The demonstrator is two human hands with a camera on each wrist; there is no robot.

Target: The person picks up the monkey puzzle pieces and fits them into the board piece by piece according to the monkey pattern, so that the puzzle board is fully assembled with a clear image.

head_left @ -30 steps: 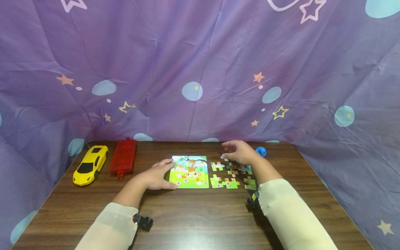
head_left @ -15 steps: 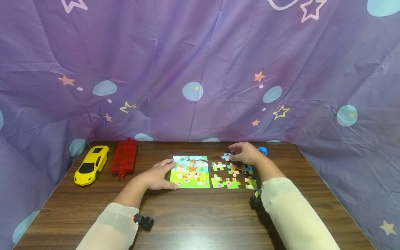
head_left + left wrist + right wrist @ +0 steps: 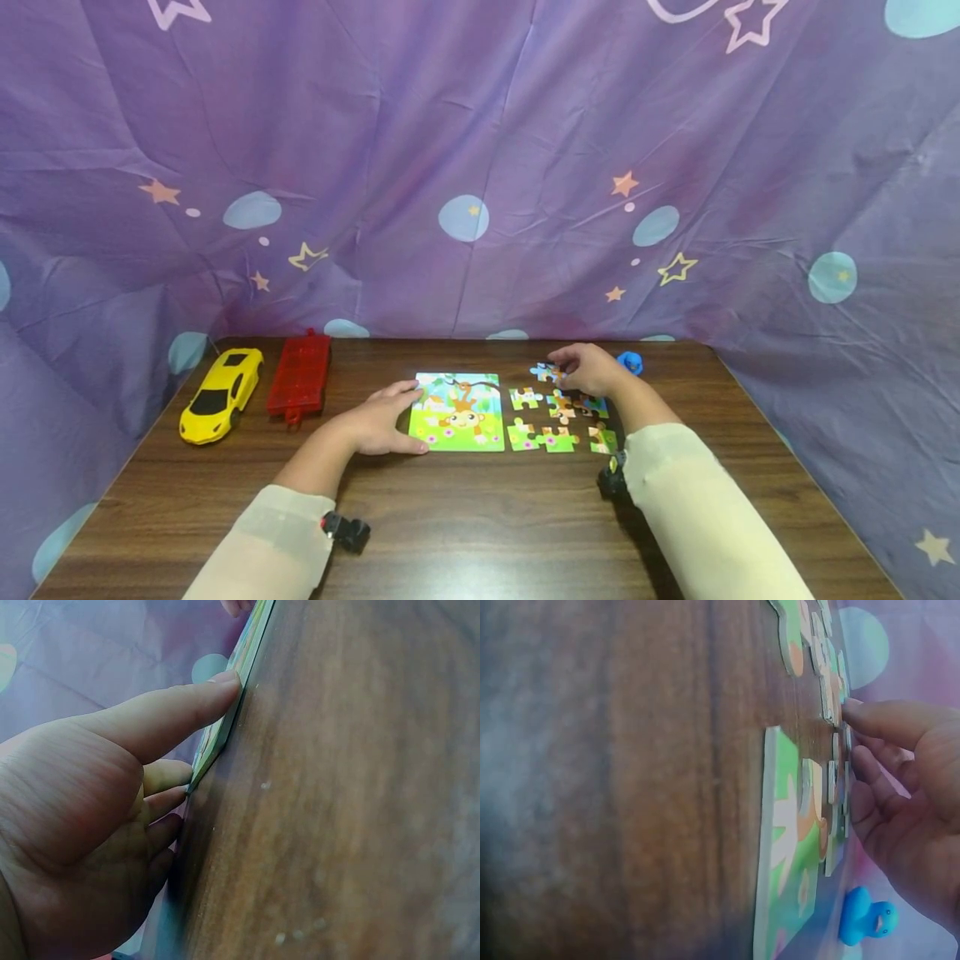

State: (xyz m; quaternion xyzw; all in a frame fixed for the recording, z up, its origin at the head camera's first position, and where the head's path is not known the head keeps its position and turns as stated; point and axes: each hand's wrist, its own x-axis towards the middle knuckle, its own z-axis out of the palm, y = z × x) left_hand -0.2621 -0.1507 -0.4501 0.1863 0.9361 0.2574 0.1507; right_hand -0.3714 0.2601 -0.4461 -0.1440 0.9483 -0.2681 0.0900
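Note:
My left hand [image 3: 377,423] lies at the left side of a square monkey picture board [image 3: 461,415]. Its thumb rests on the lower left corner and its fingers reach the upper left corner, spread apart; the left wrist view shows the thumb straight along the board's edge. Right of the board lie several loose jigsaw pieces [image 3: 560,440] with green, brown and blue print. My right hand [image 3: 589,370] pinches a blue and brown jigsaw piece [image 3: 555,372] in the back row between thumb and index finger, partly covering it. In the right wrist view the thumb tip meets the pieces' edges.
A blue toy duck [image 3: 631,362] stands behind the right hand. At the far left are a yellow toy car [image 3: 221,396] and a translucent red tray-like toy [image 3: 300,377]. A purple curtain [image 3: 465,167] hangs along the back edge of the brown wooden table [image 3: 465,517].
My right hand has shifted right and slightly nearer, bringing the back-row pieces into sight; the piece there has moved a little farther back. The left hand has stayed on the board's side.

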